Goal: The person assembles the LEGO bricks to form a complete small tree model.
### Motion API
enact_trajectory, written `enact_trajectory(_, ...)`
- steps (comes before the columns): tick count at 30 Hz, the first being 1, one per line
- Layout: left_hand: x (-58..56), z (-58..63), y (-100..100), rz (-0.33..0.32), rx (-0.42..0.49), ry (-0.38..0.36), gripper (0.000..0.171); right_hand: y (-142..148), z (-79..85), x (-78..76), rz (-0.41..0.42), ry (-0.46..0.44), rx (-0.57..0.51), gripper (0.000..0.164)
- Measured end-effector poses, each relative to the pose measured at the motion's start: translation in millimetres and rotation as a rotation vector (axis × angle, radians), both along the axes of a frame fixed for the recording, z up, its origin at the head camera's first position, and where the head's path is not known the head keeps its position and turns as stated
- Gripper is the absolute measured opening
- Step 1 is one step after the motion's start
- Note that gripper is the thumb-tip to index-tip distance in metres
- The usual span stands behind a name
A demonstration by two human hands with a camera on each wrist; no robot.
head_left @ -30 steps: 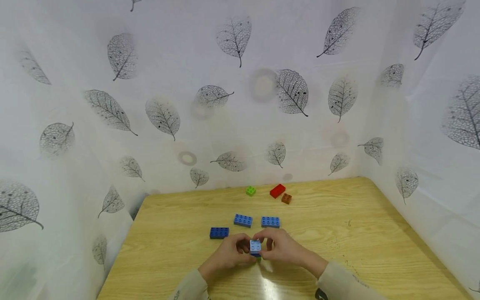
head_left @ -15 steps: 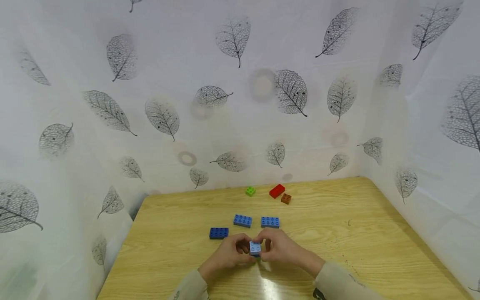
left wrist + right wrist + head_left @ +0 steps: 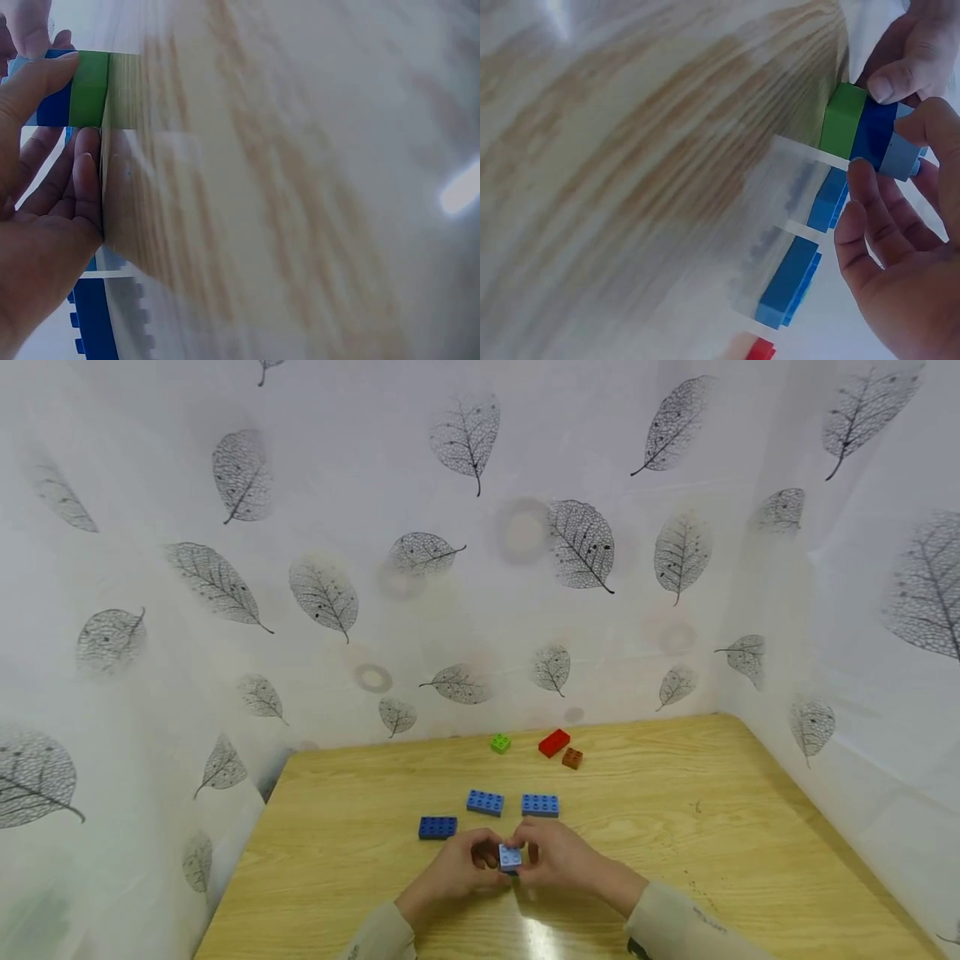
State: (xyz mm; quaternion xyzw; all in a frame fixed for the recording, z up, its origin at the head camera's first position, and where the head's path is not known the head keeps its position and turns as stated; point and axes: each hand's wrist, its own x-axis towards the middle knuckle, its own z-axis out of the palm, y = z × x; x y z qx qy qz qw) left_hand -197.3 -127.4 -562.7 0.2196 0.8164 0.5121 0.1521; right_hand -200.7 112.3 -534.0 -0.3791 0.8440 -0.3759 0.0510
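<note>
Head: left hand [image 3: 453, 867] and right hand [image 3: 561, 853] both grip one three-layer square plastic brick stack [image 3: 510, 858], table [image 3: 337, 885] near side; beyond sit two mid-blue eight-stud bricks [image 3: 485, 803] [image 3: 540, 806], one navy eight-stud brick [image 3: 438, 828], one red oblong brick [image 3: 554, 742], one lime square brick [image 3: 500, 743], one orange-brown square brick [image 3: 572, 758]. Left wrist: left thumb on dark-blue middle [image 3: 54, 109], green base [image 3: 90, 90] apparently on table. Right wrist: right hand pinches light-blue top [image 3: 901, 155]; should be light, stiff, slick, so take opposite flat sides.

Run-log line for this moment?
left hand: holds middle dark blue brick; right hand: pinches top light blue brick; green brick: stack bottom, on table; red brick: loose, far side
</note>
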Motion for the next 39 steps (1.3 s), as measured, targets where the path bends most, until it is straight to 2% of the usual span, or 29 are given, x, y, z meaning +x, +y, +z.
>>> enact_trajectory(5,0.1,-0.8,1,0.009,0.009,0.008,0.031,4,-5.5,-0.7,-0.011,-0.191,-0.079,0.031)
enact_trajectory(12,-0.5,-1.4,0,0.016,-0.006,0.017,0.031,5,-9.5,2.1,-0.054,-0.339,-0.088,0.029)
enact_trajectory(18,1.4,-1.5,0,0.016,-0.016,0.03,0.031,7,-12.4,3.8,-0.051,-0.36,-0.093,0.025)
enact_trajectory(23,4.5,0.7,0,0.022,-0.02,0.004,0.032,7,-14.3,4.4,-0.047,-0.377,-0.104,0.021)
enact_trajectory(26,5.7,1.4,-3,0.018,-0.018,-0.02,0.036,7,-14.5,4.6,-0.053,-0.39,-0.102,0.021)
enact_trajectory(29,6.5,3.1,-10,0.016,-0.021,-0.014,0.04,8,-14.0,4.0,-0.06,-0.385,-0.084,0.022)
enact_trajectory(33,6.4,12.9,-23,0.059,-0.006,0.072,0.039,9,-12.9,3.1,-0.067,-0.38,-0.06,0.025)
enact_trajectory(36,3.3,23.1,-35,0.135,-0.005,0.161,0.037,9,-12.2,2.4,-0.062,-0.388,-0.056,0.026)
enact_trajectory(39,-0.7,30.4,-47,0.222,-0.054,0.225,0.037,9,-11.4,1.7,-0.059,-0.394,-0.056,0.025)
